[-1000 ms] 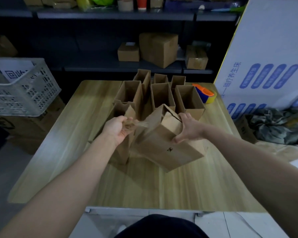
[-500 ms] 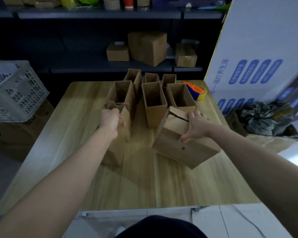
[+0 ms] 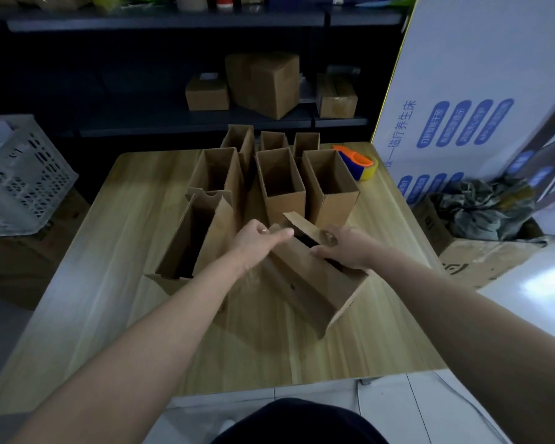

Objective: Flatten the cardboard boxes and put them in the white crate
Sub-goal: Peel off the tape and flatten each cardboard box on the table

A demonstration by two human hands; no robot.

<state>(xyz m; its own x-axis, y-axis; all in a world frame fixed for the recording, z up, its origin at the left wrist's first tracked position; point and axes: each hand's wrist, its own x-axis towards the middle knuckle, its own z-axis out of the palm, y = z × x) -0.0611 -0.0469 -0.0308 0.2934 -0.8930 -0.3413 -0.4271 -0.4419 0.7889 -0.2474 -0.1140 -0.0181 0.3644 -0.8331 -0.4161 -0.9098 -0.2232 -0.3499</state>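
A brown cardboard box (image 3: 305, 283) lies tilted on the wooden table (image 3: 116, 238), its open top facing away from me. My right hand (image 3: 343, 248) grips its upper rim by the raised flap (image 3: 305, 224). My left hand (image 3: 257, 238) reaches across with fingers stretched, touching the box's top left corner. A second box (image 3: 199, 238), partly collapsed, leans at the left, free of both hands. Several open boxes (image 3: 279, 184) stand upright behind. The white crate (image 3: 20, 177) sits off the table at the far left.
An orange and blue tape dispenser (image 3: 356, 161) lies at the table's back right. A large white printed carton (image 3: 474, 91) stands to the right, with a cloth bundle (image 3: 484, 206) on the floor. Dark shelves with cartons (image 3: 263, 81) run behind.
My left hand let go of the left box and moved right to the tilted box. My right hand slid onto that box's open rim. The left box now leans alone.
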